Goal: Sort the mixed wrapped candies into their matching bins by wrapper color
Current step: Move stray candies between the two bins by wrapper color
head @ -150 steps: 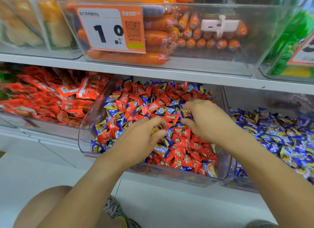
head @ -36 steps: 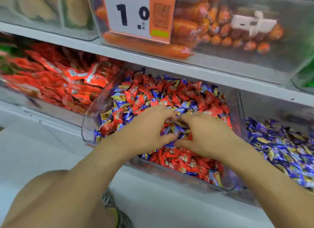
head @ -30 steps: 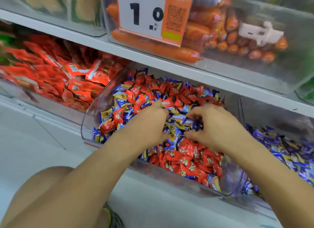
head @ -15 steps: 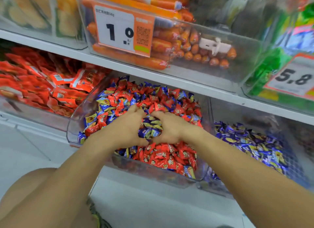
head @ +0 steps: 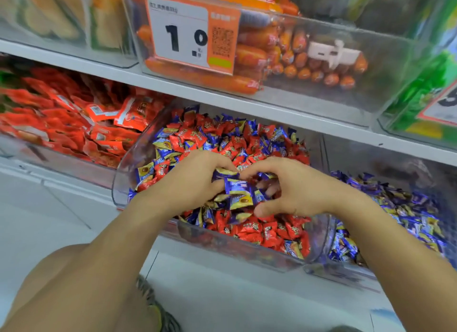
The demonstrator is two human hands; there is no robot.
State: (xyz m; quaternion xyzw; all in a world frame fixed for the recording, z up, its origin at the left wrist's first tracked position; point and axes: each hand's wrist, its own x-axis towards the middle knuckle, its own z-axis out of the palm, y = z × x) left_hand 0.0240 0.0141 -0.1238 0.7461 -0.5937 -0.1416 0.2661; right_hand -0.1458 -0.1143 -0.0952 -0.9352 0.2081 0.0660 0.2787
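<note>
A clear curved bin (head: 247, 251) on the lower shelf holds mixed red candies (head: 267, 230) and blue candies (head: 170, 144). My left hand (head: 190, 183) and my right hand (head: 294, 190) face each other over its middle, fingers curled round a bunch of blue candies (head: 238, 192) gathered between them. To the right, a second clear bin (head: 346, 270) holds only blue candies (head: 405, 208).
A bin of red packets (head: 74, 124) sits to the left. The shelf above carries a bin of orange sausages (head: 252, 57) with a "1.0" price tag (head: 188, 35), and green packs (head: 425, 89) at the right. My knee (head: 74, 282) is low in view, over a pale floor.
Both hands have scooped blue candies together from the mixed pile and closed in on them. The bunch between them has grown.
</note>
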